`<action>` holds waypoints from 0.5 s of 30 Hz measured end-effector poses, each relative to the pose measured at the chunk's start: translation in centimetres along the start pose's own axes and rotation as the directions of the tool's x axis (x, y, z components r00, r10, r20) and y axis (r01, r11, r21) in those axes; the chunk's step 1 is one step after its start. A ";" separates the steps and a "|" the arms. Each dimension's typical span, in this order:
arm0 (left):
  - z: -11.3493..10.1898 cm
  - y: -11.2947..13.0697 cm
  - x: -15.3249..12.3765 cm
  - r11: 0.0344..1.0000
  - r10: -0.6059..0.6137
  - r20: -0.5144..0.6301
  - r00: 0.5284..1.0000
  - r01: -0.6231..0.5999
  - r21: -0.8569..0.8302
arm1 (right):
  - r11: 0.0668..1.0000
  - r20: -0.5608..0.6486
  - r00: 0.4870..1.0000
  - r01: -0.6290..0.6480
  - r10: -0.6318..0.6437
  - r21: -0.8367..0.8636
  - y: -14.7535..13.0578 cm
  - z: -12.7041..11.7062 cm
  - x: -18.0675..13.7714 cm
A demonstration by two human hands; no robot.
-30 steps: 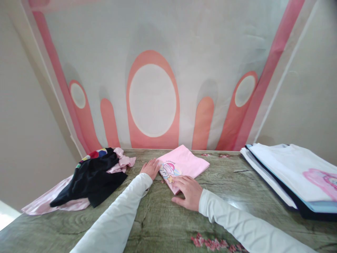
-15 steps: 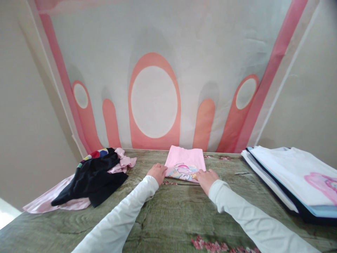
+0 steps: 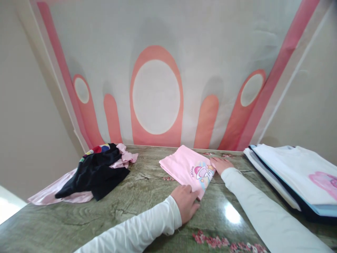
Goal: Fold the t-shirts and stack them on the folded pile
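A folded pink shirt [image 3: 181, 165] with a cartoon print lies on the green wood-patterned table [image 3: 137, 207], turned at an angle. My left hand [image 3: 186, 203] rests at its near corner, fingers flat on the cloth. My right hand [image 3: 220, 163] lies flat against its right edge beside the print. Both arms wear white sleeves. Neither hand lifts the shirt.
A heap of black and pink clothes [image 3: 92, 172] sits at the left of the table. A stack of folded shirts [image 3: 292, 172], white on top, lies at the right. A pink and white patterned wall hanging [image 3: 155, 95] stands behind the table.
The pink shirt has been rotated on the table from squared to angled. My left hand came nearer to its near corner, and my right hand moved out to its right edge.
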State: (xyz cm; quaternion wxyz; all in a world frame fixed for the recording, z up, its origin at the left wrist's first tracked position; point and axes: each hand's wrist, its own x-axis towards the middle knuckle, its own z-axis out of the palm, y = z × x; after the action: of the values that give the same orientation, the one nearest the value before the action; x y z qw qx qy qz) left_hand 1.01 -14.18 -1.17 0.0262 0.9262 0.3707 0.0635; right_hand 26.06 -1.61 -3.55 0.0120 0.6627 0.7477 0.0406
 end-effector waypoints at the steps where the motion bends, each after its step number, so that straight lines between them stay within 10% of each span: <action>1: 0.1 0.0 0.1 1.000 0.014 -0.003 1.000 -0.014 -0.021 | 1.000 -0.011 1.000 -0.011 0.011 0.009 0.4 0.4 0.2; 10: -1.2 -9.6 1.5 0.999 -0.022 -0.132 0.991 0.027 0.036 | 0.989 -0.132 0.980 -0.149 0.150 0.018 1.1 0.7 0.2; 15: -1.0 -14.9 -0.1 0.997 -0.072 -0.168 0.983 0.067 -0.036 | 0.996 -0.278 0.960 0.023 0.003 0.091 -2.3 -2.3 -1.5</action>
State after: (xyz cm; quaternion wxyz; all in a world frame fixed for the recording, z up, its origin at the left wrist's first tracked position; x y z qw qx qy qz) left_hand -9.31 -3.46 -1.63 0.0106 0.9034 0.4028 0.1467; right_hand 23.78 -3.44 -1.47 -0.1238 0.6464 0.7464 0.0984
